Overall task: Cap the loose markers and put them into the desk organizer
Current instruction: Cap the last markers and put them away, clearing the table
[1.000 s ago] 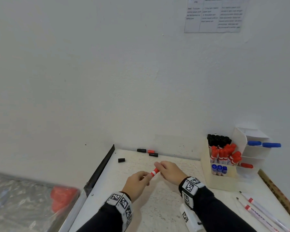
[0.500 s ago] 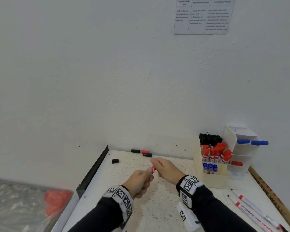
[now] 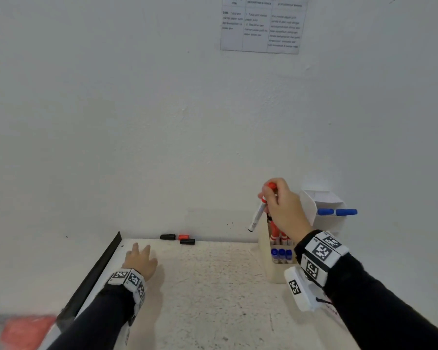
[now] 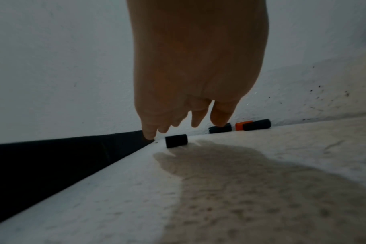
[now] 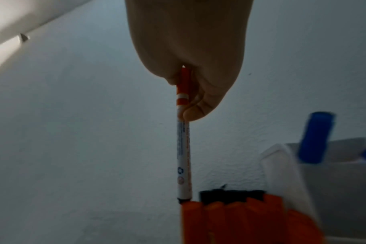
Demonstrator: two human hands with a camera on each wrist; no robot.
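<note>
Above the cream desk organizer (image 3: 268,269) at the right of the table (image 3: 213,286), the right hand (image 3: 285,208) pinches a capped red marker (image 3: 259,210) by its cap end, barrel hanging down and slightly tilted, its lower end just over the red caps standing in the organizer (image 5: 230,214); the left hand (image 3: 141,261) hovers low over the table's far left corner, fingers loosely spread and holding nothing, fingertips (image 4: 150,136) just beside a loose black cap (image 4: 176,140), apart from it. The organizer's front compartments hold, from the wall forward, black-capped markers (image 5: 232,195), red-capped markers (image 3: 276,233) and blue-capped markers (image 3: 281,253), all upright; the right hand and wrist hide most of the black and red rows in the head view. Behind it a white tiered section (image 3: 324,200) carries two blue markers (image 3: 336,212) lying sideways, ends sticking out to the right. Against the wall lie a second black cap (image 3: 167,236), a red cap (image 3: 183,237) and a third black cap (image 3: 187,241), close together. A printed sheet (image 3: 262,24) on the wall is too blurred to read, and a blurred red shape (image 3: 25,329) sits beyond the table's dark left edge (image 3: 96,274)
</note>
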